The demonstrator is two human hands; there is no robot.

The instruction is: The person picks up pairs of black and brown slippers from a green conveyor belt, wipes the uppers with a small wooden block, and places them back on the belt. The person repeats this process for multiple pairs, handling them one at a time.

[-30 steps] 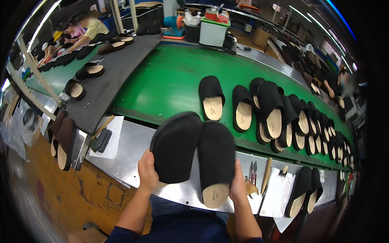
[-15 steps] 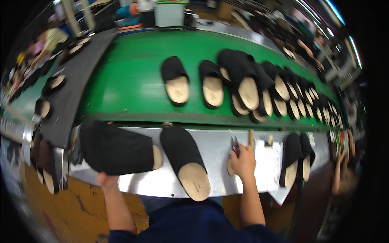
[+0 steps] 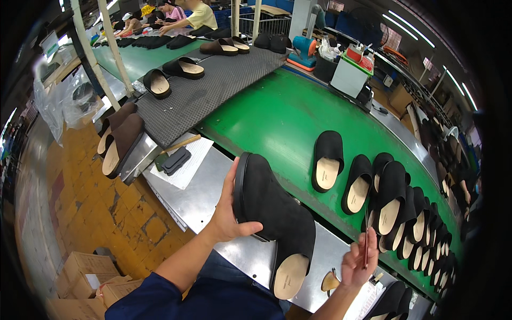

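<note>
My left hand (image 3: pixel 233 213) grips a black clog (image 3: pixel 266 194), tilted on its side with the thick sole edge against my palm and the thumb across its underside. Just beyond it, a second black clog (image 3: pixel 291 274) with a beige insole lies on the steel bench (image 3: pixel 213 173), partly covered by the held one. To the right, my right hand (image 3: pixel 358 261) is closed on red-handled snips (image 3: pixel 366 248), whose thin metal tip points up. Beside that hand, a small tan and dark object (image 3: pixel 329 281) rests on the bench.
Behind the bench runs a green conveyor belt (image 3: pixel 266 117) carrying several black clogs (image 3: pixel 327 162). At left, a dark ribbed mat (image 3: pixel 213 85) holds more clogs. A dark case (image 3: pixel 175 161) lies on paper. Cardboard boxes (image 3: pixel 88 274) stand on the floor. Co-workers (image 3: pixel 197 18) sit far off.
The view has swung left. My left hand has turned the clog from lying sideways to standing up on edge. My right hand has lifted the snips off the bench.
</note>
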